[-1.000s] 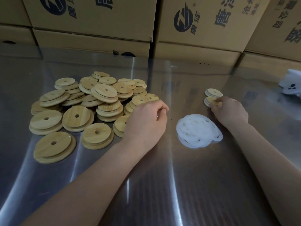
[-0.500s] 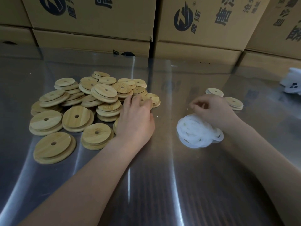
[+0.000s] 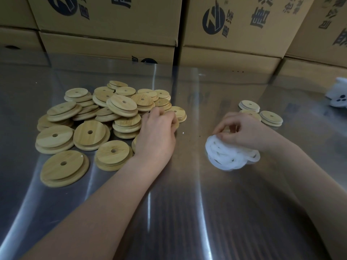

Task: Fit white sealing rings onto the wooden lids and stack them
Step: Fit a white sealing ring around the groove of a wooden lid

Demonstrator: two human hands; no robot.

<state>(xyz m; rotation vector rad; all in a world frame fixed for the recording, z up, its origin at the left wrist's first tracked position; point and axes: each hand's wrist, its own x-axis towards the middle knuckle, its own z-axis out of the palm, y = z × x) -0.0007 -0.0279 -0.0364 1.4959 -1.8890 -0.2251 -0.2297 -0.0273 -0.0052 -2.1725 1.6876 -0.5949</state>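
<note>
A heap of round wooden lids [image 3: 105,119], each with a small centre hole, covers the left of the metal table. My left hand [image 3: 157,134] lies at the heap's right edge with its fingers curled round a wooden lid [image 3: 175,123], which is mostly hidden under them. A pile of white sealing rings [image 3: 229,155] lies to the right of centre. My right hand [image 3: 242,132] is at the top of that pile, fingertips pinching a ring. Behind it sit three finished lids [image 3: 270,118] with white rings, side by side.
The shiny metal table [image 3: 187,212] reflects light streaks. Stacked cardboard boxes [image 3: 234,30] with dark printed logos wall off the far edge. A white object [image 3: 338,94] with dark spots sits at the far right edge.
My right hand left the finished lids and moved down-left onto the ring pile. My left hand moved further into the lid heap and curled round a lid.
</note>
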